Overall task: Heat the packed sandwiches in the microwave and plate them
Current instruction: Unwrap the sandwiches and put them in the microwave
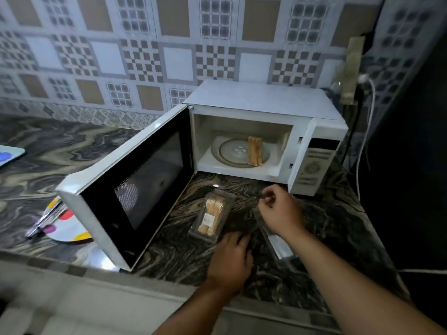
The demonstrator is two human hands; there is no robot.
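Observation:
The white microwave [263,97] stands at the back of the marbled counter, its door [130,189] swung wide open to the left. Inside, one unwrapped sandwich [255,151] stands on the right of the glass turntable [229,151]. A clear plastic pack of sandwiches [212,217] lies on the counter in front of the cavity. My left hand [229,259] rests flat just below and right of that pack, holding nothing. My right hand [278,209] hovers with loosely curled fingers over an empty clear pack [278,243].
A colourful dotted plate [65,228] with a metal utensil [42,222] on it sits left of the door, partly hidden by it. A blue-patterned item [9,155] pokes in at far left. A white cable [362,146] hangs right of the microwave. The counter edge [169,284] runs along the front.

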